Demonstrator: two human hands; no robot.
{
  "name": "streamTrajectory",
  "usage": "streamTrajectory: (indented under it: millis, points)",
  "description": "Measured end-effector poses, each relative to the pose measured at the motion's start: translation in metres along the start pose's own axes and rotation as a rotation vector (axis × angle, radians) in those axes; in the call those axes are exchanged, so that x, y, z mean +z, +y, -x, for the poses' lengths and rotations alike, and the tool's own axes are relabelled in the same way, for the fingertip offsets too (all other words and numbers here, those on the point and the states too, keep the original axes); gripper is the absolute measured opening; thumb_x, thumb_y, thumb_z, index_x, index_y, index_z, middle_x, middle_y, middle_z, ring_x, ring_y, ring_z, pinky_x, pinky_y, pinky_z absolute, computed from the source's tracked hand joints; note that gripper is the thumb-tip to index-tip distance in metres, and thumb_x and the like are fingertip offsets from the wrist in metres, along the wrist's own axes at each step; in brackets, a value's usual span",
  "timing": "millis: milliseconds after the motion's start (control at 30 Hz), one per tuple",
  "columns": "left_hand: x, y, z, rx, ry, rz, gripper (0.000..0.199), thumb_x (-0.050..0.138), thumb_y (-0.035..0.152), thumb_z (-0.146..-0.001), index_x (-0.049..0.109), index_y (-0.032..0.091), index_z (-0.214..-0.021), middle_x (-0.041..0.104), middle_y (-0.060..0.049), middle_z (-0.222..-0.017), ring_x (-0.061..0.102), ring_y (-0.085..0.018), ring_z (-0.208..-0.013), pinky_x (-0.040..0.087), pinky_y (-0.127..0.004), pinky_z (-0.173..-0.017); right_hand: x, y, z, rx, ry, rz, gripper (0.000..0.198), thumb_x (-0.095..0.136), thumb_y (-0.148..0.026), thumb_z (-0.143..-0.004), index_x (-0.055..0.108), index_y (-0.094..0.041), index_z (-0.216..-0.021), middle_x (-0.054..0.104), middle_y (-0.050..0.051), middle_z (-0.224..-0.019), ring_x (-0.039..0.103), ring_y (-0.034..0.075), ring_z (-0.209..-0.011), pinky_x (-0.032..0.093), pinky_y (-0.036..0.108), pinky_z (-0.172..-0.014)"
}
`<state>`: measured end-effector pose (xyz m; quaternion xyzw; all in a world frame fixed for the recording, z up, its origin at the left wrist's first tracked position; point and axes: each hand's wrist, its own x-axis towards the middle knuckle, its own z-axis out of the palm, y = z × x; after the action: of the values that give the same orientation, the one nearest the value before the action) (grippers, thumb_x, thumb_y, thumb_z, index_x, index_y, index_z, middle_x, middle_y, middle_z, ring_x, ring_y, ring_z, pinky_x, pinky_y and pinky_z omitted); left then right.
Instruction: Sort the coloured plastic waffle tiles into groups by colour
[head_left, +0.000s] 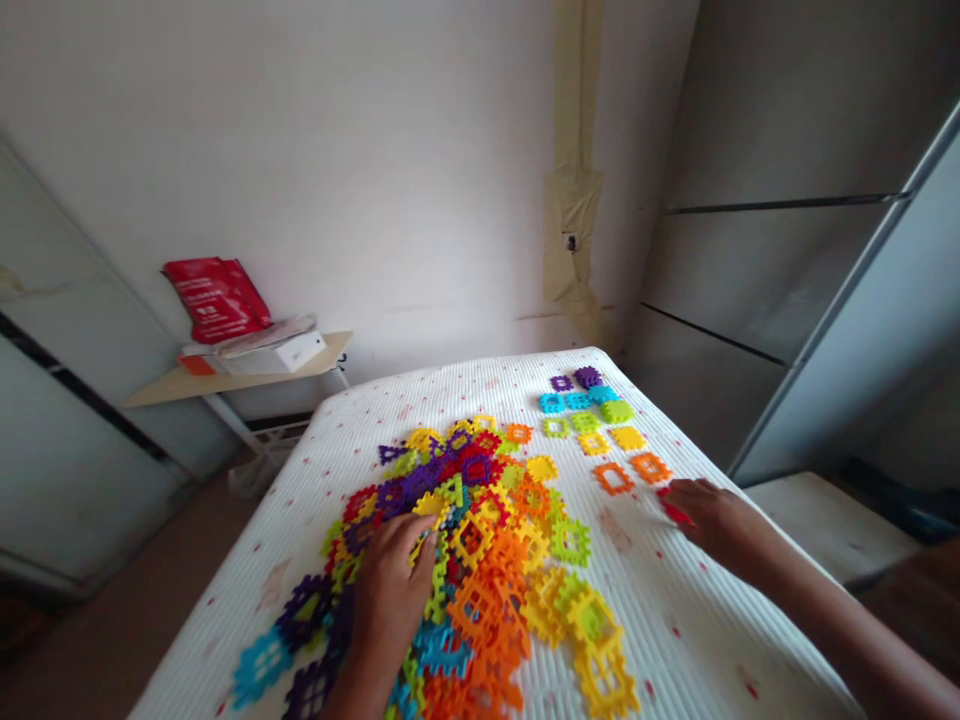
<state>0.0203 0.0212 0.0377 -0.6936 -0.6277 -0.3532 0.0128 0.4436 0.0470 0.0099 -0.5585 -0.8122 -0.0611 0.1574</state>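
Note:
My right hand [703,515] is closed on a red interlocking tile [676,508], low over the mattress, just nearer than two orange interlocking tiles [613,479]. Over the left part of a heaped pile of toothed plastic tiles [487,590], my left hand [394,570] has its fingers curled in a pinch at a yellow interlocking tile [430,508]. The hand covers part of that tile. Beyond the right hand, tiles lie sorted by colour in rows: yellow [628,438], lime green [617,411], light blue [602,394] and purple [588,377].
Everything rests on a white ribbed mattress [337,450] with small red marks. At the far left a small table [161,388] bears a red bag [217,300] and a white box [277,355]. A grey cabinet [750,260] stands on the right, and a taped wall socket [571,242] is behind.

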Motion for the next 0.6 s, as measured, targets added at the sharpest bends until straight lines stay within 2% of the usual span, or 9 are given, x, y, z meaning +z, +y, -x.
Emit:
streamTrajectory:
  millis: [167, 267, 367, 467, 600]
  points:
    - [0.000, -0.002, -0.002, -0.022, -0.011, -0.007, 0.027, 0.042, 0.028, -0.083, 0.068, 0.022, -0.089, 0.070, -0.006, -0.090, 0.063, -0.020, -0.089, 0.049, -0.033, -0.083, -0.010, -0.052, -0.021, -0.148, 0.048, -0.080, 0.023, 0.047, -0.016, -0.084, 0.065, -0.021, -0.097, 0.067, 0.009, -0.097, 0.062, 0.021, -0.087, 0.048, 0.033, -0.078]
    - [-0.005, 0.003, -0.010, -0.012, -0.049, -0.034, 0.029, 0.039, 0.026, -0.084, 0.068, 0.021, -0.090, 0.069, -0.007, -0.093, 0.062, -0.020, -0.092, 0.048, -0.033, -0.085, -0.007, -0.094, -0.042, -0.265, 0.017, -0.132, 0.020, 0.043, -0.017, -0.088, 0.063, -0.019, -0.086, 0.065, 0.007, -0.084, 0.060, 0.017, -0.077, 0.045, 0.028, -0.070]
    - [-0.011, 0.011, -0.027, 0.015, -0.115, -0.065, 0.028, 0.040, 0.025, -0.084, 0.068, 0.021, -0.090, 0.069, -0.006, -0.095, 0.061, -0.019, -0.094, 0.046, -0.033, -0.087, 0.008, -0.125, -0.060, -0.346, -0.013, -0.151, 0.025, 0.039, -0.018, -0.092, 0.058, -0.018, -0.075, 0.061, 0.005, -0.073, 0.055, 0.014, -0.065, 0.039, 0.026, -0.061]
    - [-0.009, 0.019, -0.054, 0.033, -0.210, -0.115, 0.026, 0.043, 0.024, -0.085, 0.068, 0.019, -0.093, 0.070, -0.005, -0.098, 0.060, -0.019, -0.097, 0.043, -0.032, -0.091, 0.025, -0.138, -0.068, -0.360, 0.011, -0.160, 0.028, 0.037, -0.019, -0.094, 0.056, -0.017, -0.074, 0.059, 0.004, -0.072, 0.052, 0.013, -0.062, 0.036, 0.026, -0.058]
    - [0.015, 0.026, -0.092, 0.009, -0.363, -0.186, 0.023, 0.051, 0.029, -0.084, 0.067, 0.020, -0.098, 0.070, -0.006, -0.097, 0.062, -0.019, -0.095, 0.044, -0.031, -0.088, 0.039, -0.140, -0.065, -0.375, 0.058, -0.200, 0.029, 0.034, -0.022, -0.096, 0.057, -0.016, -0.078, 0.060, 0.005, -0.075, 0.053, 0.013, -0.063, 0.036, 0.026, -0.057]
